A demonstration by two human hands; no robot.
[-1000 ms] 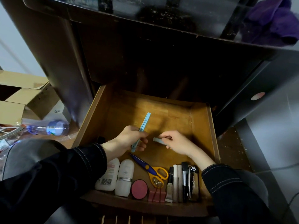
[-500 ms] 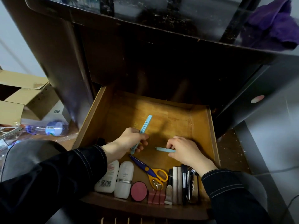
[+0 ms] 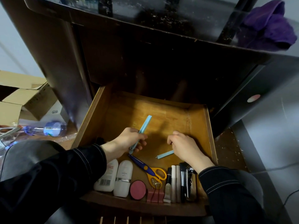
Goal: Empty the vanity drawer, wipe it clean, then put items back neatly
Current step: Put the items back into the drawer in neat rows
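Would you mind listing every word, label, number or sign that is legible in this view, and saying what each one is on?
None can be read for certain.
White tube: a barcode and red print, too small to read.
White bottle: faint grey lines, too small.
Black case: pale script lettering, blurred.
White box left of the vanity: a small framed mark, too small.
Plastic bottle on the floor: a blue label, blurred.

Over the open drawer (image 3: 208, 126), the left hand (image 3: 127, 143) is gripping a long blue clip (image 3: 143, 128); the right hand (image 3: 184, 147) is holding a short blue stick (image 3: 164, 154) near the scissors (image 3: 149, 171).
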